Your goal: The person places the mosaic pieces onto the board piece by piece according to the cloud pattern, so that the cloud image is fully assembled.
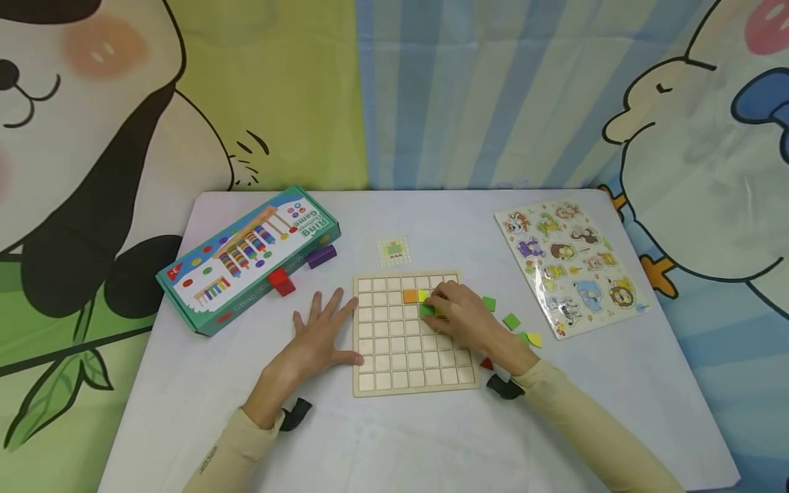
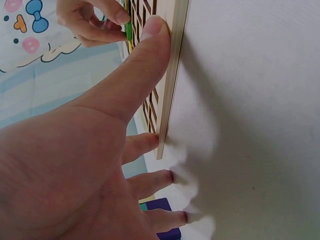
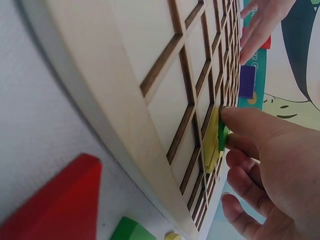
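A wooden grid board (image 1: 382, 346) of square cells lies flat on the table. My right hand (image 1: 456, 315) is over its upper right part and pinches a green tile (image 3: 223, 131) between thumb and index finger. Yellow tiles (image 3: 210, 142) lie in the grid just beside that tile. An orange tile (image 1: 410, 296) and a yellow tile (image 1: 423, 295) sit side by side in the board's second row. My left hand (image 1: 317, 342) is spread out, its thumb and index fingertip touching the board's left edge. Part of the board is hidden under the right hand.
Behind the board lies a small pattern card (image 1: 394, 252). Right of it are loose green tiles (image 1: 511, 321), a yellow tile (image 1: 535, 340) and a red triangle (image 1: 487, 363). A green game box (image 1: 246, 260), red block (image 1: 281, 281), purple block (image 1: 322, 257) and animal sticker sheet (image 1: 570, 267) lie farther out.
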The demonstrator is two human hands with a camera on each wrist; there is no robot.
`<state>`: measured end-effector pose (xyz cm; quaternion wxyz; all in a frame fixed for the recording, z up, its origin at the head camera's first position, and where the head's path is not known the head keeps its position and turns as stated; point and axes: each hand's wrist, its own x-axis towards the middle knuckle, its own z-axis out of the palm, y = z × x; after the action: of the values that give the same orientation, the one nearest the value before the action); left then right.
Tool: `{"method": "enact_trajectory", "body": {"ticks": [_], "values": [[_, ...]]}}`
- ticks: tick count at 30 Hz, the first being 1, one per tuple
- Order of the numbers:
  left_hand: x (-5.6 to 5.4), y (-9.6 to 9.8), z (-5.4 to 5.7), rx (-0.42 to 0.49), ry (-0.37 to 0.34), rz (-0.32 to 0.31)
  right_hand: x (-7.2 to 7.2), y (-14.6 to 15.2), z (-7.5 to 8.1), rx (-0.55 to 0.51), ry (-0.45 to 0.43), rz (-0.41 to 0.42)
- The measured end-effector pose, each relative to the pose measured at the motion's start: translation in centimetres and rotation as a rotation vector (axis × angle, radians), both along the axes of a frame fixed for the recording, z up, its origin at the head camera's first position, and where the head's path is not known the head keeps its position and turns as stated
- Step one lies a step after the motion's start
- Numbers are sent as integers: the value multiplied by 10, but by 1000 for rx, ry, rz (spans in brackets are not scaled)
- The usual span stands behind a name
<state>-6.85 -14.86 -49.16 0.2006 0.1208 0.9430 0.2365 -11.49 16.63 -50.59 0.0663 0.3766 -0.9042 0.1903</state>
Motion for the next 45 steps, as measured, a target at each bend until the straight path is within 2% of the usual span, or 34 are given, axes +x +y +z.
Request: {"method": "enact_trajectory", "body": {"ticks": [12, 17, 22, 27, 32, 39, 45], "values": [[-1, 2, 2, 23, 14, -6, 2, 5, 8, -43, -37, -30], [-1, 1, 5, 30, 5, 0, 0, 25, 17, -63, -1, -86], [-2, -1, 7, 26, 2, -2, 0, 57, 21, -57, 13, -182], [-2, -3, 8, 19, -3, 2, 5, 84, 19, -42, -7, -260], [-2, -4, 7, 22, -13, 4, 8, 98, 14, -7, -48, -303], [-1, -3, 4, 11, -12, -5, 12, 104, 6, 20, -109, -308], [1, -1, 1, 19, -8, -12, 13, 106, 4, 29, -90, -306]]}}
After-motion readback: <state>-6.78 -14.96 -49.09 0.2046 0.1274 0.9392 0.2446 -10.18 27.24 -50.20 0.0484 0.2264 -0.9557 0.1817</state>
